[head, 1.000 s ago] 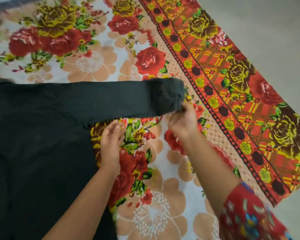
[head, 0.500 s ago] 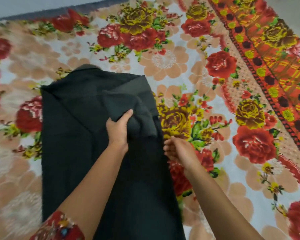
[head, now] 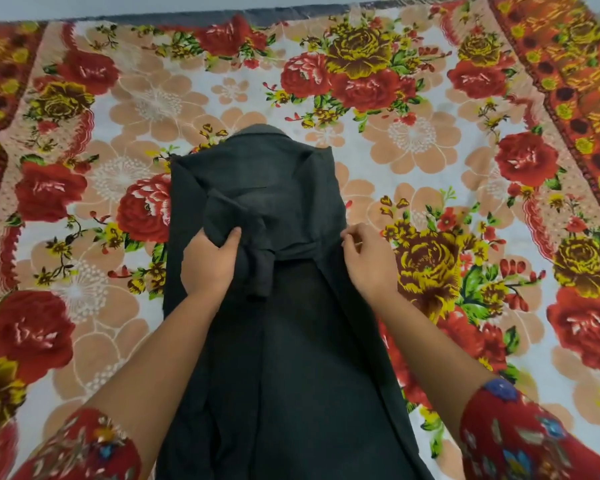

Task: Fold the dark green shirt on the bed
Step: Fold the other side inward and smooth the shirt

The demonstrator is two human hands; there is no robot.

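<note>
The dark green shirt (head: 278, 358) lies lengthwise down the middle of the bed, collar at the far end, its sides folded in to a narrow strip. A sleeve is bunched across its upper middle. My left hand (head: 210, 261) grips that bunched sleeve cloth on top of the shirt. My right hand (head: 366, 258) pinches the shirt's right folded edge at the same height. Both forearms reach in from below, with red patterned sleeves at the elbows.
The bed is covered by a flowered sheet (head: 430, 140) with red and yellow roses on white and peach. A red and orange patterned border (head: 575, 74) runs down the right side. Flat sheet lies bare on both sides of the shirt.
The view has swung left and centred on the shirt. The right sleeve, stretched out sideways a second ago, now lies folded across the shirt, and my right hand has moved onto the shirt's right edge.
</note>
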